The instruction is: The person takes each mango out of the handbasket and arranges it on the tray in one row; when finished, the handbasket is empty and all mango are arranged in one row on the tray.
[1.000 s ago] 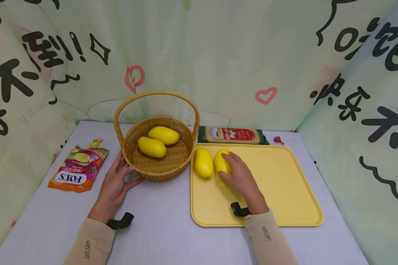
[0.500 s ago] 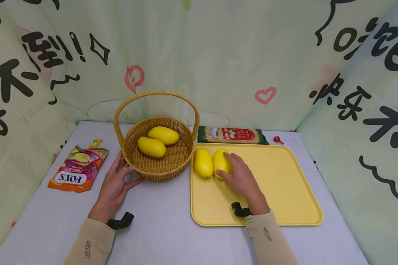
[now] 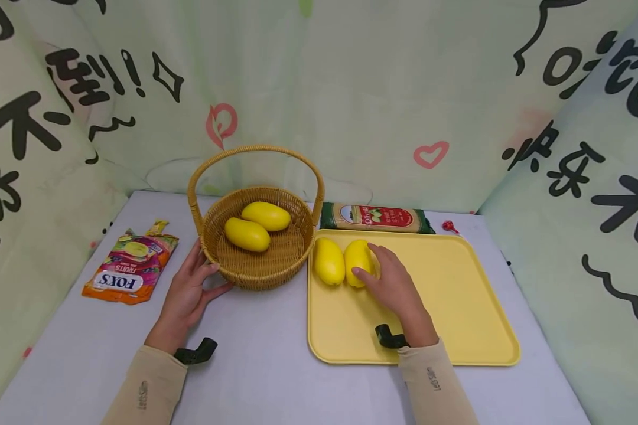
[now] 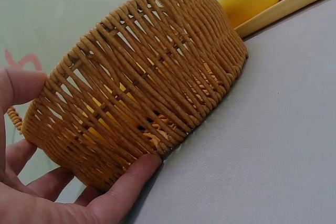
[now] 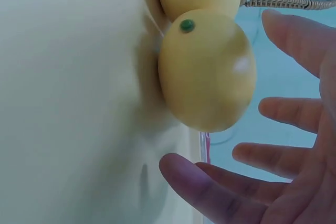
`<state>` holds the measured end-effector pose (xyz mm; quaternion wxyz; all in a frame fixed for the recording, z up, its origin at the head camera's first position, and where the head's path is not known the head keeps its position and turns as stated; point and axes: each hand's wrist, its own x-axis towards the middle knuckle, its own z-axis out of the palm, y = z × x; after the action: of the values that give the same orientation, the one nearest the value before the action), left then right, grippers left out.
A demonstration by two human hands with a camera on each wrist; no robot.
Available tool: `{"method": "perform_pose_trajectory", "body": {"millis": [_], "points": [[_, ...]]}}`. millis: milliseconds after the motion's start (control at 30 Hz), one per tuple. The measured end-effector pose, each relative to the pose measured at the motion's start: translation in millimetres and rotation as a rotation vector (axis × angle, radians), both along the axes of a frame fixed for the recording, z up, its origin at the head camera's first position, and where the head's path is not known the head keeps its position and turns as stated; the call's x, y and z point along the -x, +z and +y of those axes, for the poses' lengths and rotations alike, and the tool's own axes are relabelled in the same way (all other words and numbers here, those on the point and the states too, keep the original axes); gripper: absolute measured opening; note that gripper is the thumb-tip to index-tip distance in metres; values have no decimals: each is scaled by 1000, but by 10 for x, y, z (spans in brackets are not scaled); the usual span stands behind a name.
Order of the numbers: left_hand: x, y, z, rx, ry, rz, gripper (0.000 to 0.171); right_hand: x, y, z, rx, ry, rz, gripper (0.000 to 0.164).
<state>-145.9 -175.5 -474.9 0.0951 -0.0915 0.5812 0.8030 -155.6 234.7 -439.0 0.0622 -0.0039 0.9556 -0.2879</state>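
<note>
My left hand (image 3: pixel 188 292) rests against the left side of a wicker basket (image 3: pixel 263 277). In the left wrist view its fingers and thumb (image 4: pixel 126 187) lie spread along the woven wall. Two yellow mangoes, one nearer (image 3: pixel 247 235) and one behind (image 3: pixel 266 216), lie inside the basket. On the yellow tray (image 3: pixel 414 330) two more stand side by side, a left mango (image 3: pixel 329 261) and a right mango (image 3: pixel 358 260). Over the right one my right hand (image 3: pixel 396 286) is spread. The right wrist view shows a gap between those fingers and the mango (image 5: pixel 207 72).
An orange and purple FOX'S candy bag (image 3: pixel 130 265) lies left of the basket. Behind the tray are a long noodle packet (image 3: pixel 377 218) and a red lollipop (image 3: pixel 449 225). Printed curtains enclose the white table (image 3: pixel 260 366) at the back and sides.
My right hand has loosened and drawn slightly away from the right mango, its fingers wider apart. The left hand stays at the basket. The whole head view has shifted a little.
</note>
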Motion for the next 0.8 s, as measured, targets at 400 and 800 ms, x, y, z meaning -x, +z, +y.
{"method": "perform_pose_trajectory", "body": {"millis": [400, 800], "points": [[13, 10, 24, -6, -4, -13, 76, -76, 257, 72, 157, -117, 202, 70], [1, 44, 12, -3, -7, -18, 76, -20, 810, -134, 829, 169, 482, 42]]}}
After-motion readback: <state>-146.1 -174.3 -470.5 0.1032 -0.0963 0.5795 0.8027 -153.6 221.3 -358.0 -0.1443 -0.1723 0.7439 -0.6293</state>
